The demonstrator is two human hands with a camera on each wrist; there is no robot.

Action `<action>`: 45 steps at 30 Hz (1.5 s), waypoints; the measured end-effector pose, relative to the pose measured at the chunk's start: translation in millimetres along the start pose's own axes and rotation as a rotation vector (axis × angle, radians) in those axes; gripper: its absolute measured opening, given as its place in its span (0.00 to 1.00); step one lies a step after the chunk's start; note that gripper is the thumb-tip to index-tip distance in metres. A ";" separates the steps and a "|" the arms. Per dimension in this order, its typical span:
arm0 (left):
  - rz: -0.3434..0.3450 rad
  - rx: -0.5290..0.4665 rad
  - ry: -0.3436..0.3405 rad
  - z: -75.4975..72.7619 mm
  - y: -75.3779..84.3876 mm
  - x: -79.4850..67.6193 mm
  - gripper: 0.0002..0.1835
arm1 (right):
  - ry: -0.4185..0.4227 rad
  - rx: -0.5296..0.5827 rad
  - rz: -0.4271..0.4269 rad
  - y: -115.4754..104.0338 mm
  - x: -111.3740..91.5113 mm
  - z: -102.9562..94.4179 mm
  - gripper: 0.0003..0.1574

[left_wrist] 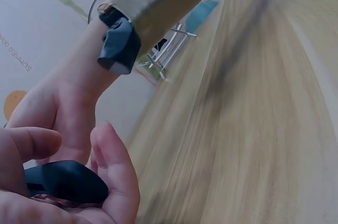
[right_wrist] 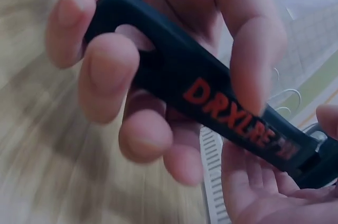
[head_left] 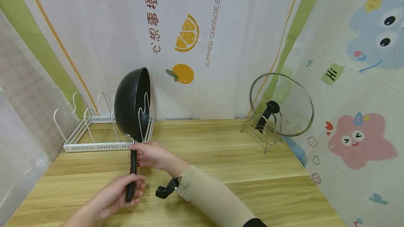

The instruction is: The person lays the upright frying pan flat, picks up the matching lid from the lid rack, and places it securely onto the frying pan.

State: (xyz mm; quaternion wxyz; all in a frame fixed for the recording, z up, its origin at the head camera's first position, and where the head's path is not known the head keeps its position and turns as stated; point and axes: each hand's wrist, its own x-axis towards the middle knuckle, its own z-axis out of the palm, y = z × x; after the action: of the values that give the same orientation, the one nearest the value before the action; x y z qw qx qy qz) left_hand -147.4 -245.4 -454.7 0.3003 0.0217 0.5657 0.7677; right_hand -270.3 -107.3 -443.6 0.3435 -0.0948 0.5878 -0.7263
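Note:
A black wok (head_left: 127,102) stands on edge at the right end of a white wire rack (head_left: 98,146), its opening facing right. Its long black handle (head_left: 133,162) points toward me and bears red lettering in the right wrist view. My left hand (head_left: 115,192) has its fingers curled round the handle's free end, thumb on top. Closer to the wok's body, my right hand (head_left: 154,155) holds the handle's base from the right, with the thumb over it. In the left wrist view, the handle's tip (left_wrist: 68,182) lies within the left hand's fingers.
A glass lid (head_left: 295,97) with a black handle (head_left: 266,115) leans upright in a small wire stand (head_left: 266,139) at the back right. Several wire loops rise from the white rack left of the wok. Printed cloths (head_left: 202,97) hang behind the wooden tabletop (head_left: 205,136) and at its sides.

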 end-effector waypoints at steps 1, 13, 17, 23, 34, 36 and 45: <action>-0.006 -0.009 -0.003 0.5 -0.4 0.6 0.12 | -0.006 0.008 0.009 0.4 1.3 2.0 0.20; -0.046 -0.118 -0.079 1.8 -2.7 11.3 0.13 | -0.125 0.206 0.156 0.0 14.3 8.4 0.15; -0.056 -0.149 -0.100 0.8 -2.6 13.7 0.14 | -0.141 0.208 0.180 -1.9 14.4 8.7 0.16; -0.062 -0.146 -0.079 -0.1 -3.5 16.1 0.15 | -0.169 0.187 0.198 -2.0 16.4 10.3 0.16; -0.048 -0.073 0.003 2.4 -9.2 18.0 0.15 | -0.305 0.168 0.198 -1.5 18.2 9.0 0.25; -0.028 -0.063 -0.007 2.6 -10.1 19.0 0.16 | -0.304 0.166 0.194 -2.1 17.7 9.1 0.25; 0.004 -0.076 0.011 7.6 -9.9 22.5 0.20 | -0.295 0.172 0.201 -3.5 16.7 10.1 0.24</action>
State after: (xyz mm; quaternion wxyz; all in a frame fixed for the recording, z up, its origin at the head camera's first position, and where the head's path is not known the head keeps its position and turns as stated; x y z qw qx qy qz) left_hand -158.6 -226.2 -467.6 0.2959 0.0071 0.5377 0.7895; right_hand -278.6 -125.2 -441.9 0.5034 -0.1112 0.4736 -0.7141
